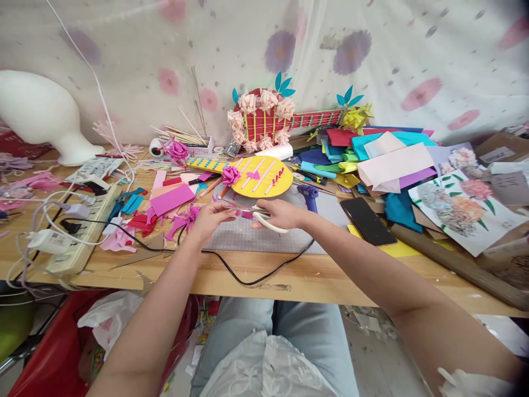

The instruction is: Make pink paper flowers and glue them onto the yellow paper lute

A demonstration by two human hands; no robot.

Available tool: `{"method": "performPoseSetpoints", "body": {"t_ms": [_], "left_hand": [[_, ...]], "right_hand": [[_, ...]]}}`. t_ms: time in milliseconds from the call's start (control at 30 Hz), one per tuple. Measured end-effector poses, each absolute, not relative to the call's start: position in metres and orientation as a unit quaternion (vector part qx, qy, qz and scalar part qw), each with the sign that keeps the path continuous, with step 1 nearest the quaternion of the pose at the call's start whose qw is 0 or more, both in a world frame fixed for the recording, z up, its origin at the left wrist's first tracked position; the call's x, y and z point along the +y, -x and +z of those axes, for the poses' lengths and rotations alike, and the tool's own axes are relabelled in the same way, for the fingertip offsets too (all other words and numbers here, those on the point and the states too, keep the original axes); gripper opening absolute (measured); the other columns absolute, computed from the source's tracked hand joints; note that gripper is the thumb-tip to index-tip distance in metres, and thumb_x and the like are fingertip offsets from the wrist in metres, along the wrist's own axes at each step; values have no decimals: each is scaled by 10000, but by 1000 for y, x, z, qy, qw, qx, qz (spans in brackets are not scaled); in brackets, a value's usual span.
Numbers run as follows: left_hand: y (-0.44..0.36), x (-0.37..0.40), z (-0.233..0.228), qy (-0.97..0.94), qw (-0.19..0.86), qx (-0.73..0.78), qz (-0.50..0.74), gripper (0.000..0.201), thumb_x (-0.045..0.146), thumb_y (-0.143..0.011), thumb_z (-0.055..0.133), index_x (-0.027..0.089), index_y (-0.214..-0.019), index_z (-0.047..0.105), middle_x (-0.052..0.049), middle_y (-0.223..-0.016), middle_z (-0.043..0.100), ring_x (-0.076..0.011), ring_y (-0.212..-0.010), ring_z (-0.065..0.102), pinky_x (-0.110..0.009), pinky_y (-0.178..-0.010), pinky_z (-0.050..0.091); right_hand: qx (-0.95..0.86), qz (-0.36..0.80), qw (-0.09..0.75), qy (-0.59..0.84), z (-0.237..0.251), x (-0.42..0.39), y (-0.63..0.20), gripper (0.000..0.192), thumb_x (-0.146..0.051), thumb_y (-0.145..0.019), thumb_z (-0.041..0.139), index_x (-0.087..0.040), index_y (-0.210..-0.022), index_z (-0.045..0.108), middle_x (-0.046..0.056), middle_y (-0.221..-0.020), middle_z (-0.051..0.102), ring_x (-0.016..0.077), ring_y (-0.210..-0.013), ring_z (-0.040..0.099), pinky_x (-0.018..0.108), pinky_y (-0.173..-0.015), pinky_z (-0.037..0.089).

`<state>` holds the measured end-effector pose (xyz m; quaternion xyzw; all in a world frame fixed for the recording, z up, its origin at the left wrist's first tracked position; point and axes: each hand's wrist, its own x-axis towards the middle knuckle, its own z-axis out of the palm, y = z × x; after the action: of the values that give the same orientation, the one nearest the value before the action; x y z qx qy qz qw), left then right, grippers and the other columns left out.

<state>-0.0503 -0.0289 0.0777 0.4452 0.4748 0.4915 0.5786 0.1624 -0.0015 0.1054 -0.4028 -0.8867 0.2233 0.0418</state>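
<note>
My right hand is closed round the white handles of a pair of scissors, whose blades point left. Opposite it, the fingers of my left hand pinch a small piece of pink paper by the blades. Both hands are above a grey cutting mat. Just behind them lies a yellow cardboard instrument with pink strings, red pegs and a magenta paper flower. Magenta paper scraps lie left of my left hand, and a blue glue gun is beyond my right hand.
A black cord loops along the table's front. On the left are a power strip and a white foam head. A phone, stacked coloured paper and a wooden stick are on the right. A red flowered instrument stands behind.
</note>
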Motion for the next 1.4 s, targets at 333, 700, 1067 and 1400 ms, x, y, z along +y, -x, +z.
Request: {"method": "performPoseSetpoints", "body": {"t_ms": [333,700,1067,1400], "left_hand": [[47,-32,83,-450,566,480,497,263,291,-440,841,167,-616,691,-41,-658,665,-170,-637,610,-317,-675,511],[52,-32,72,-459,561,487,487,295,342,-460,825,158,-659,709,-58,-688,687,-173,-659,614,-339,-699,511],[71,-33,67,-429,547,510,506,271,353,-479,807,156,-593,660,-39,-667,662,-152,-631,606,-313,-689,498],[64,-37,72,-418,570,482,517,186,290,-502,777,163,-552,650,-30,-702,637,-155,-705,596,-321,-727,503]], "right_hand": [[-892,168,69,414,102,-7,-158,515,-668,-745,496,-166,-850,543,44,-728,599,142,-611,500,232,-541,253],[-895,146,78,415,96,-6,-159,532,-680,-749,475,-159,-782,579,32,-641,564,120,-554,433,242,-527,209],[-809,298,143,486,101,2,-133,511,-680,-750,464,-171,-734,511,8,-691,561,112,-601,464,225,-543,299],[-737,444,205,466,97,-11,-120,418,-532,-673,662,-176,-777,470,5,-735,571,123,-660,537,248,-590,415]]}}
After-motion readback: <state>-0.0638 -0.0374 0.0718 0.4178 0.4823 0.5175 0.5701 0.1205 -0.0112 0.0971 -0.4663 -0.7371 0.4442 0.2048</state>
